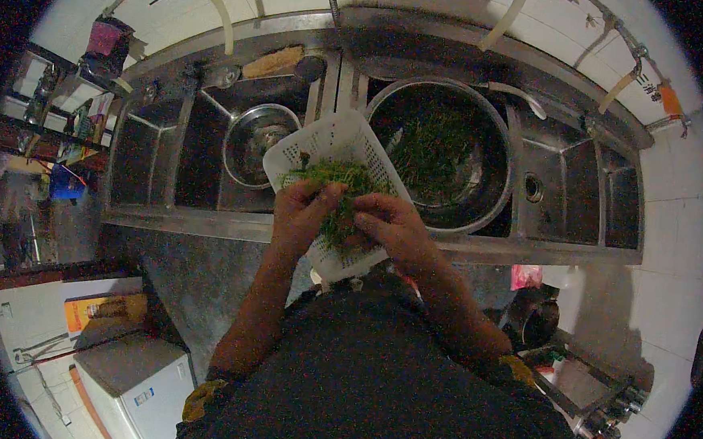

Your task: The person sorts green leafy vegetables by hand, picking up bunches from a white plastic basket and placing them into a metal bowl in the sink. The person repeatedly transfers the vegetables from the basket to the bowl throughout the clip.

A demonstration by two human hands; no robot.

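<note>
Both my hands meet over a white perforated plastic basket, which stands tilted at the front edge of the sinks, close to my body. Leafy green herbs lie in it. My left hand pinches some of the greens, thumb against fingers. Close beside it, my right hand has its fingers curled round sprigs of the same greens. Just right of the basket, a large round metal basin holds more of the dark green herbs. The exact sprigs between my fingertips are too small to make out.
A smaller metal bowl sits in the left sink, with a brown brush-like thing on the ledge behind. A curved pale handle juts past the basin. Further right is another sink. A white cabinet stands behind me on the left.
</note>
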